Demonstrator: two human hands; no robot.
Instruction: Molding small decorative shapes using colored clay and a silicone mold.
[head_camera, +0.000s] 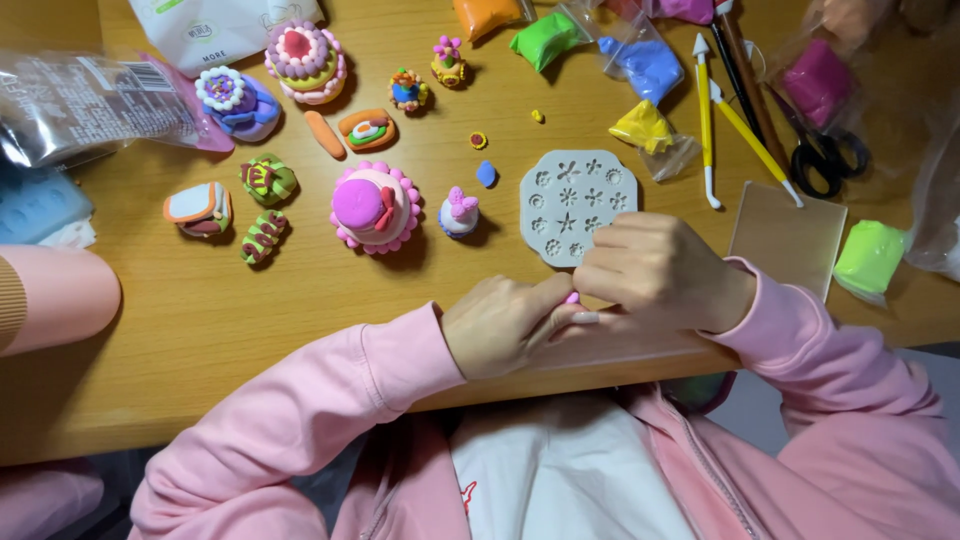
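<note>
Bright, even overhead light on the wooden table (200, 330) (soft short shadows), with glare on plastic bags (70, 100).

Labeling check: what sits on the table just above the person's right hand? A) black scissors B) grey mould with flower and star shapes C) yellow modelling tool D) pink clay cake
B: the grey mould with flower and star shapes lies directly above the right hand; the scissors are far off.

Pink clay cake (374, 207), black scissors (826, 152), yellow modelling tools (706, 120), green clay block (870, 256).
</note>
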